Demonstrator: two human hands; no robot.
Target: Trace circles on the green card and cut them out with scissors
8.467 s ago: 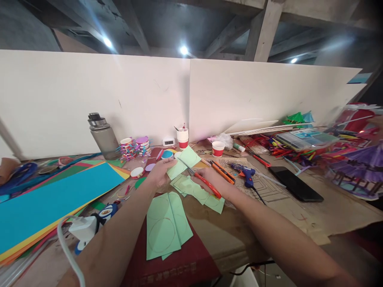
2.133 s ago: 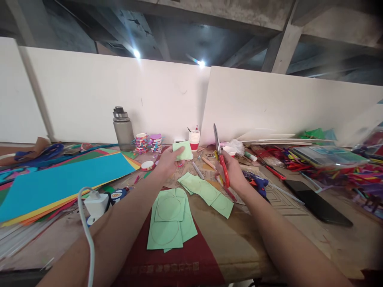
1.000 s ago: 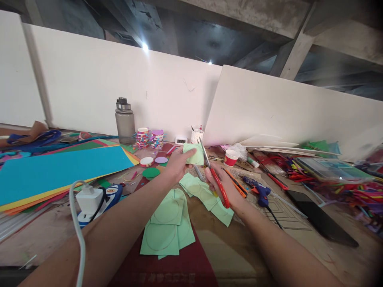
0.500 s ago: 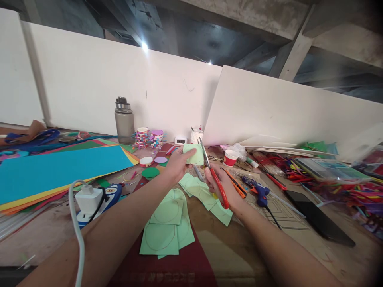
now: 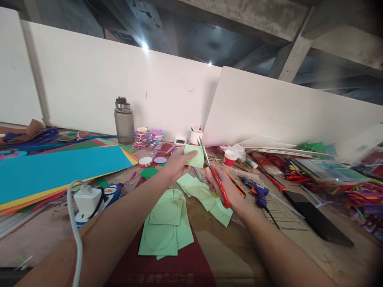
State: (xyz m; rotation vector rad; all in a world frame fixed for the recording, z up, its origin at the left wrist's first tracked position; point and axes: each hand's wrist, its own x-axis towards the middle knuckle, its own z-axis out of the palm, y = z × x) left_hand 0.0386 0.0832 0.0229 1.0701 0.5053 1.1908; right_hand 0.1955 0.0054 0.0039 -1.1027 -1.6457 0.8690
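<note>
Between the thumb and fingers of my left hand (image 5: 177, 162) is a light green paper piece (image 5: 193, 158) with a circle drawn on it. My right hand (image 5: 218, 181) grips red-handled scissors (image 5: 219, 184), their blades pointing up and away at the paper's right edge. Below the hands lie several green squares with pencilled circles (image 5: 163, 233), overlapping on a dark red sheet (image 5: 179, 275). More green paper pieces (image 5: 205, 195) lie beneath the scissors, some with drawn curves.
A blue glue gun (image 5: 259, 193), an orange cutter (image 5: 237, 185) and a black phone (image 5: 318, 219) lie to the right. A paper cup (image 5: 230, 158) and a bottle (image 5: 124, 121) stand behind. Coloured sheets (image 5: 66, 167) and a white charger (image 5: 87, 199) with its cable are on the left.
The green paper in my left hand has turned slightly, and its top right corner looks trimmed away. Both hands stay in almost the same place.
</note>
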